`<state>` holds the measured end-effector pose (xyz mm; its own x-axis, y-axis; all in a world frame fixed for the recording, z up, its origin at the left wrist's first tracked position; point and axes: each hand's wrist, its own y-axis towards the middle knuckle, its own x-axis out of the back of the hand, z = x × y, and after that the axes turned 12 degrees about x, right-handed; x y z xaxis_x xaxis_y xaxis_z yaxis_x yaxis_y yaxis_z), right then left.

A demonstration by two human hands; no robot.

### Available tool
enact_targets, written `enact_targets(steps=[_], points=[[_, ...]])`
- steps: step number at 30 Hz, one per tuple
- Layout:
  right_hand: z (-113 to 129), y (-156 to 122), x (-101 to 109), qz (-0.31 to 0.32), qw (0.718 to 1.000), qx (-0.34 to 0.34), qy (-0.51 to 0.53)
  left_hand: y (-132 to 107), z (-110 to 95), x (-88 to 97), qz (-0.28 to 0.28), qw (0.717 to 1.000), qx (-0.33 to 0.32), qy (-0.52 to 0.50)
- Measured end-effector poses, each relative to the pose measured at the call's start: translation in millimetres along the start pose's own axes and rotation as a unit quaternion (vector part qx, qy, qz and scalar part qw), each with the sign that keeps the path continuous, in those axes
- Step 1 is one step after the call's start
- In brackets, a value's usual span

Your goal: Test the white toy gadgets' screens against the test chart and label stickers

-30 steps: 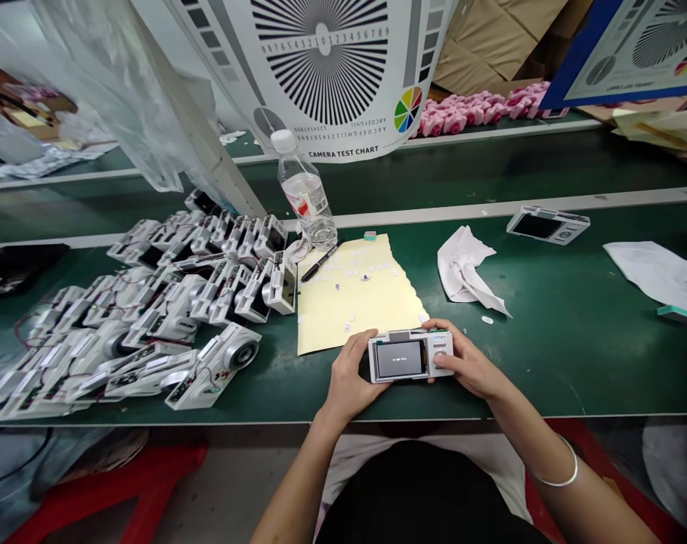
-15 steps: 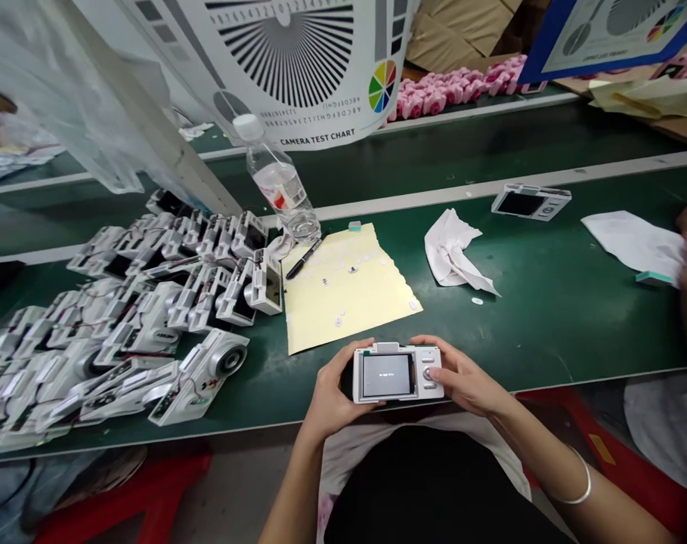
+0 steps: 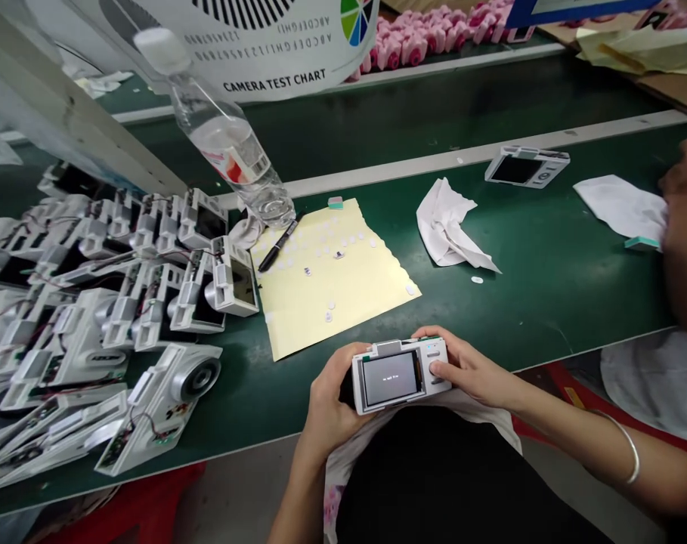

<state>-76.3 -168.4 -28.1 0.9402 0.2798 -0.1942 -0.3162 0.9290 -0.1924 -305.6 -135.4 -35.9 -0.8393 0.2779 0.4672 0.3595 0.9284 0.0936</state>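
Both hands are kept closed on the white camera (image 3: 400,374), the left hand (image 3: 327,404) wrapped round its left end and the right hand (image 3: 471,372) round its right end, thumb laid by the buttons. Compared with a second ago, it is drawn back from above the green table (image 3: 547,302) to just past the front edge, over the lap, and tilted slightly. Its lit grey screen is turned upward, a short line of small text shown at the middle.

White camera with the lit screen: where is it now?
Head view, low centre: the white camera is held between left hand and right hand at the near edge of the green bench, below the yellow sheet.
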Motion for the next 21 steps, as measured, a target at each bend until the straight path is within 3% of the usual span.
enact_targets(steps=[9,16,21], points=[[9,-1,-7,-0.020,0.999,-0.014,-0.042,-1,5,-1.5,-0.014,0.999,-0.040,0.009],[9,0,-6,-0.023,0.998,-0.012,-0.066,-1,2,-0.3,-0.008,1.000,-0.023,0.011],[-1,7,3,0.015,0.999,0.018,0.035,2,-1,-0.8,-0.024,0.999,-0.014,0.036]])
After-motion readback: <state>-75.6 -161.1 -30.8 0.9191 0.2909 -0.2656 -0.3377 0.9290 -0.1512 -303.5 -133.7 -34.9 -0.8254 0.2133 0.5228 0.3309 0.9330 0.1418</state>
